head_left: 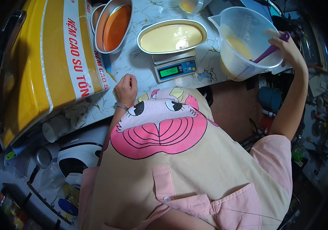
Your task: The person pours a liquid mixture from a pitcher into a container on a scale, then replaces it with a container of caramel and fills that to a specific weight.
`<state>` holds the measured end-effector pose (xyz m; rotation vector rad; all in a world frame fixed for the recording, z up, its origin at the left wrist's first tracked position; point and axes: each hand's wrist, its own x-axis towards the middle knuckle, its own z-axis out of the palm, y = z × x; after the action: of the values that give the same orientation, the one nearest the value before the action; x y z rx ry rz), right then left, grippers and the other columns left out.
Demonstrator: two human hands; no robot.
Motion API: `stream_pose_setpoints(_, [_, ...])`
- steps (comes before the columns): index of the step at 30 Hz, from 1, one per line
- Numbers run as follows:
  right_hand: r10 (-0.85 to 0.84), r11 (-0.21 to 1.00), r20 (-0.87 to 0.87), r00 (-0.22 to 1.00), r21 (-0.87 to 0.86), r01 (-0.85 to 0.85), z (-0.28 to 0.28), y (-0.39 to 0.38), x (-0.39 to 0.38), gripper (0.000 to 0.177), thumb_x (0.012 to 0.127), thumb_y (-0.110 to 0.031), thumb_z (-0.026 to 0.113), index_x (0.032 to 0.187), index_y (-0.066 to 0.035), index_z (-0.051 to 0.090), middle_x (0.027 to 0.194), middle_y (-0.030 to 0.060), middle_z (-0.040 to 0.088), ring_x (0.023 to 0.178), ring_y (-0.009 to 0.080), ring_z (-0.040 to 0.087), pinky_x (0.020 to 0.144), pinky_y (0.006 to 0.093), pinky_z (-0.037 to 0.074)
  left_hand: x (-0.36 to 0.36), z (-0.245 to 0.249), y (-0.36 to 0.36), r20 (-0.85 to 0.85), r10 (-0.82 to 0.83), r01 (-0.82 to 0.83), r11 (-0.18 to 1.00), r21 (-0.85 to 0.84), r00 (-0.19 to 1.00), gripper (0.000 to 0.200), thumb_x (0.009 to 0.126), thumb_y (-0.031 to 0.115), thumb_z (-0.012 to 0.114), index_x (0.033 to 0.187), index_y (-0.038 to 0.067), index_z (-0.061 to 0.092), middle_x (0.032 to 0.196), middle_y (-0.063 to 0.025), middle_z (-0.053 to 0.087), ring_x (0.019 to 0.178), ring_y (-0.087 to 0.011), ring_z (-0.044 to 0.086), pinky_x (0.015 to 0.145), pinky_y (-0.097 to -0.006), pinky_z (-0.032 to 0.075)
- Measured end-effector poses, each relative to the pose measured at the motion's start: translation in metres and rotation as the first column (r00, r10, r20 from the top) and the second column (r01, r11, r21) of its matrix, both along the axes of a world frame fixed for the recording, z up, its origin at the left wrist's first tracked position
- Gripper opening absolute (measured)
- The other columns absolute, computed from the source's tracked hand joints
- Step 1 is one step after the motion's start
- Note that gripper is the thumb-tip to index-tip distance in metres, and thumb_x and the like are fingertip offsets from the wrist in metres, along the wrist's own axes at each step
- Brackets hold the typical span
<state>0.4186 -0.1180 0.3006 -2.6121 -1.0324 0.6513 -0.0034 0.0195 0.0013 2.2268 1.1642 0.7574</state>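
My right hand (pixel 291 51) is closed round a purple-handled spatula (pixel 268 52), over the rim of a large clear measuring jug (pixel 233 63). The spatula's lower end reaches into the jug, where pale yellow liquid lies. My left hand (pixel 126 90) rests as a fist at the counter's front edge, with nothing visible in it. Between the hands, an oval metal tin (pixel 143 48) of smooth pale yellow liquid stands on a digital kitchen scale (pixel 176 71), whose green display seems to read 448.0.
Left of the scale stands another oval tin (pixel 102 28) with an orange-brown layer. A big yellow wrapped bundle (pixel 52 50) covers the counter's left side. A small clear cup (pixel 190 5) is at the back. Below the left edge are a white-and-black appliance (pixel 77 159) and clutter.
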Motion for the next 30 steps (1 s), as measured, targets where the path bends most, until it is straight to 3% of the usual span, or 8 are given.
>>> stream_pose_setpoints(1, [-0.065, 0.998, 0.005, 0.998, -0.011, 0.065, 0.001, -0.008, -0.004, 0.043, 0.081, -0.022, 0.054, 0.121, -0.01, 0.063, 0.084, 0.0077, 0.063, 0.059, 0.0145, 0.06, 0.046, 0.0272, 0.046, 0.0, 0.0, 0.0, 0.002, 0.0, 0.0, 1.0, -0.005, 1.0, 0.012, 0.088, 0.017, 0.058, 0.08, 0.008, 0.059, 0.066, -0.0098, 0.06, 0.056, -0.0315, 0.059, 0.05, -0.0402, 0.045])
stream_pose_setpoints(3, [-0.063, 0.985, -0.06, 0.996, 0.158, 0.071, -0.032, -0.037, 0.031, 0.043, 0.08, -0.022, 0.055, 0.122, -0.011, 0.062, 0.083, 0.0076, 0.064, 0.052, 0.0127, 0.056, 0.035, 0.0253, 0.039, -0.001, -0.001, 0.001, 0.001, -0.003, 0.003, 1.0, -0.004, 1.0, 0.012, 0.088, 0.017, 0.058, 0.08, 0.008, 0.059, 0.066, -0.0098, 0.06, 0.056, -0.0313, 0.059, 0.05, -0.0401, 0.045])
stream_pose_setpoints(7, [-0.263, 0.918, -0.121, 0.957, 0.272, 0.287, -0.054, -0.065, 0.014, 0.041, 0.078, -0.023, 0.059, 0.117, -0.011, 0.067, 0.084, 0.0057, 0.064, 0.061, 0.0141, 0.06, 0.046, 0.0264, 0.044, 0.0, -0.001, 0.001, -0.004, -0.003, 0.003, 1.0, -0.006, 1.0, 0.012, 0.088, 0.017, 0.059, 0.08, 0.008, 0.059, 0.066, -0.0097, 0.06, 0.055, -0.0308, 0.059, 0.05, -0.0398, 0.045])
stream_pose_setpoints(10, [-0.352, 0.859, -0.145, 0.925, 0.343, 0.381, -0.068, -0.087, 0.014, 0.047, 0.076, -0.025, 0.061, 0.12, -0.009, 0.066, 0.102, 0.0115, 0.065, 0.097, 0.0218, 0.061, 0.086, 0.0317, 0.045, -0.001, -0.002, 0.002, -0.014, -0.011, 0.011, 1.0, -0.005, 1.0, 0.012, 0.088, 0.017, 0.059, 0.08, 0.008, 0.06, 0.067, -0.0097, 0.06, 0.055, -0.0306, 0.059, 0.05, -0.0394, 0.045])
stream_pose_setpoints(13, [-0.372, 0.812, -0.221, 0.902, 0.394, 0.431, -0.076, -0.101, 0.016, 0.049, 0.076, -0.026, 0.063, 0.121, -0.006, 0.065, 0.114, 0.0144, 0.062, 0.11, 0.0254, 0.056, 0.097, 0.0339, 0.039, -0.001, 0.001, 0.001, -0.029, -0.014, 0.013, 1.0, -0.017, 0.999, 0.011, 0.088, 0.016, 0.059, 0.08, 0.008, 0.06, 0.067, -0.0096, 0.06, 0.055, -0.0304, 0.059, 0.049, -0.0389, 0.045])
stream_pose_setpoints(25, [-0.381, 0.839, -0.322, 0.867, 0.274, 0.471, -0.096, -0.137, 0.036, 0.058, 0.086, -0.038, 0.07, 0.128, 0.0, 0.057, 0.114, 0.0073, 0.061, 0.096, 0.013, 0.058, 0.088, 0.0282, 0.044, 0.002, 0.004, -0.001, -0.091, 0.017, -0.015, 1.0, 0.017, 0.996, 0.011, 0.088, 0.017, 0.059, 0.081, 0.008, 0.06, 0.067, -0.0089, 0.06, 0.055, -0.0296, 0.06, 0.049, -0.0385, 0.045])
stream_pose_setpoints(29, [-0.454, 0.822, -0.092, 0.886, 0.341, 0.457, -0.104, -0.143, 0.036, 0.067, 0.091, -0.049, 0.06, 0.134, 0.001, 0.049, 0.113, 0.0111, 0.061, 0.102, 0.0186, 0.056, 0.092, 0.0293, 0.042, 0.003, 0.003, -0.002, -0.078, 0.031, -0.029, 0.999, 0.028, 0.996, 0.011, 0.088, 0.017, 0.059, 0.081, 0.008, 0.06, 0.067, -0.0089, 0.06, 0.055, -0.0299, 0.059, 0.049, -0.0386, 0.045])
stream_pose_setpoints(30, [-0.455, 0.669, -0.097, 0.885, 0.619, 0.412, -0.116, -0.152, 0.042, 0.068, 0.093, -0.05, 0.055, 0.134, 0.003, 0.047, 0.113, 0.0131, 0.061, 0.104, 0.0203, 0.056, 0.094, 0.0309, 0.041, 0.003, 0.002, -0.003, -0.083, 0.038, -0.035, 0.999, 0.034, 0.996, 0.012, 0.088, 0.017, 0.059, 0.081, 0.008, 0.06, 0.066, -0.0089, 0.06, 0.055, -0.03, 0.059, 0.049, -0.0387, 0.045])
